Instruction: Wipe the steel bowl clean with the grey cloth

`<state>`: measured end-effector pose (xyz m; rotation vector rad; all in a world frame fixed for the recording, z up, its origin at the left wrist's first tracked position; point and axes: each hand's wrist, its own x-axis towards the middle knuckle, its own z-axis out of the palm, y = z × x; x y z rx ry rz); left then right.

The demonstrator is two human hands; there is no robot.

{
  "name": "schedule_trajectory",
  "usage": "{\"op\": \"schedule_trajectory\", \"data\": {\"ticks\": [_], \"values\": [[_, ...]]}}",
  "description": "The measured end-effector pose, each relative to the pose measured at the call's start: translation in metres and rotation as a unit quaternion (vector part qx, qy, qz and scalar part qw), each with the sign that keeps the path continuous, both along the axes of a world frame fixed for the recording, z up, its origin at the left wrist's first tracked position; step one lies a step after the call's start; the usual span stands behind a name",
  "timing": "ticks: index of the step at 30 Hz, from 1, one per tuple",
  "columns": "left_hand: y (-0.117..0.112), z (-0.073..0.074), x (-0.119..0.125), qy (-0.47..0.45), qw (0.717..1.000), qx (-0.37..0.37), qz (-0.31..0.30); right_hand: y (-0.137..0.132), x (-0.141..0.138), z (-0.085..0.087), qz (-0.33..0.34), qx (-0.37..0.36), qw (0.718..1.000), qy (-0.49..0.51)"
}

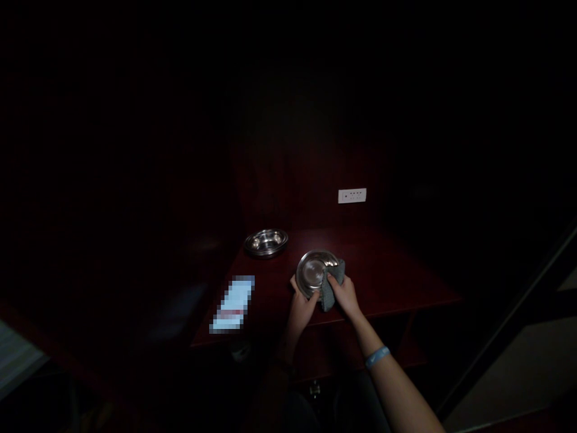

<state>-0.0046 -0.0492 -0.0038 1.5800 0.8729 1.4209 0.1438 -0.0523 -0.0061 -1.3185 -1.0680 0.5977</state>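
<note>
Dishware (265, 243) sits at ten o'clock, a socket (352, 196) at one, past the left hand (302, 311) gripping a plate (311, 272), right hand (346, 296) gripping cloth (329, 297), above dim red tabletop (396, 279).

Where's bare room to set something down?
Bare dark-red tabletop shows right of the right hand and behind it, towards the white rectangular wall socket. Left is crowded: shiny round metal dishware behind, pale-blue pixelated rectangle nearer. Centre: round silver plate, grey cloth.

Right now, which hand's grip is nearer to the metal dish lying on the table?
Left. The left grip, holding the plate, is in front of the dish and to its right; the right grip, holding the cloth, is farther right.
</note>
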Motion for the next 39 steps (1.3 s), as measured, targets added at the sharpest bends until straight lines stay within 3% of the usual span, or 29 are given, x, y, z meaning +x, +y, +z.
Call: {"op": "schedule_trajectory", "data": {"ticks": [12, 15, 20, 39], "values": [[0.011, 0.001, -0.002, -0.072, 0.993, -0.092, 0.021, -0.001, 0.001, 0.001, 0.003, -0.009, 1.0, -0.025], [0.009, 0.001, -0.001, -0.059, 0.995, -0.082, 0.025, -0.001, 0.001, 0.002, 0.002, -0.011, 1.0, -0.023], [0.003, 0.006, -0.001, -0.068, 0.997, -0.001, 0.019, 0.0, 0.001, 0.001, 0.002, -0.008, 1.0, -0.013], [-0.001, 0.01, -0.004, -0.026, 0.999, -0.029, 0.011, -0.002, 0.0, 0.004, 0.002, -0.006, 1.0, 0.004]]}}
